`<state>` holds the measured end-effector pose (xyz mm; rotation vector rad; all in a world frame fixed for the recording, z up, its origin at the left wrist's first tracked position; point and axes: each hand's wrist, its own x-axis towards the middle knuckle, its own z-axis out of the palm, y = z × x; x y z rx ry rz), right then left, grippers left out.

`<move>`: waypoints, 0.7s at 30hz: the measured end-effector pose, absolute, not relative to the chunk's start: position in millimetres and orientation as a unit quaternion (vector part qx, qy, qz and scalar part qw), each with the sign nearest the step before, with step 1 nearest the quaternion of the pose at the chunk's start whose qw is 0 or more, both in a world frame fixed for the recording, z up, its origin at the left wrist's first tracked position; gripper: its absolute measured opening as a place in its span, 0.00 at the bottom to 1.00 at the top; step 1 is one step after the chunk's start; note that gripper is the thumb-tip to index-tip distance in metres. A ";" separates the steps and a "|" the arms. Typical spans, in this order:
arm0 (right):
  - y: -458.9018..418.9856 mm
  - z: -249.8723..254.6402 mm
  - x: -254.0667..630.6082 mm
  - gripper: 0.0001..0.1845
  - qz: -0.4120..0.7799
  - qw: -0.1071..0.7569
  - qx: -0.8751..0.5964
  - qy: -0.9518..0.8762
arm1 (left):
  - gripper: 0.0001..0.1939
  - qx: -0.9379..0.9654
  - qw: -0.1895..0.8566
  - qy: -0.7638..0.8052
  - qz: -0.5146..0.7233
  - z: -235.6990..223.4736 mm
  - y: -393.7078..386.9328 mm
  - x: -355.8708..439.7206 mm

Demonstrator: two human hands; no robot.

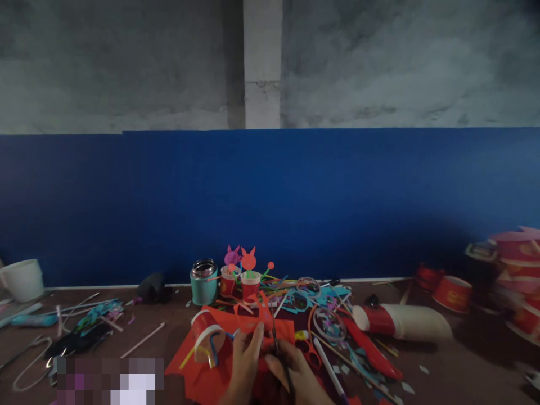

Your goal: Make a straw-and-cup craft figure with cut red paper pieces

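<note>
My left hand (pixel 244 363) pinches a cut piece of red paper (pixel 265 312), whose thin strips stick up past the fingertips. My right hand (pixel 293 368) is closed around dark-handled scissors (pixel 275 333), their blades upright beside the paper; whether they bite into it I cannot tell. Beneath both hands lies a larger red paper sheet (pixel 236 323). A red and white paper cup (pixel 206 337) with bent straws lies tipped on that sheet, left of my left hand. Just beyond stand two cups with paper animal heads, one orange-red (pixel 248 260) and one purple (pixel 232 256).
A teal metal jar (pixel 204 284) stands behind the sheet. Straws, tape rolls (pixel 329 324), red-handled scissors (pixel 310 355) and paper scraps crowd the right side. Farther right lies a stack of paper cups (pixel 417 322). A white mug (pixel 23 281) is at far left, with a blue wall behind.
</note>
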<state>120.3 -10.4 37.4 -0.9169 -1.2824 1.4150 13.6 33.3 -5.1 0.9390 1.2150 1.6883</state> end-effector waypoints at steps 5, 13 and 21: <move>-9.2 30.6 121.2 0.19 0.596 0.489 -0.365 -0.522 | 0.23 0.397 0.420 0.479 0.661 -2.3 31.1 13.7; -6.3 20.6 122.9 0.19 0.592 0.490 -0.362 -0.527 | 0.23 0.427 0.404 0.471 0.658 0.0 30.3 13.2; -5.7 18.7 124.9 0.18 0.598 0.475 -0.349 -0.543 | 0.23 0.442 0.393 0.470 0.655 -1.6 30.8 13.0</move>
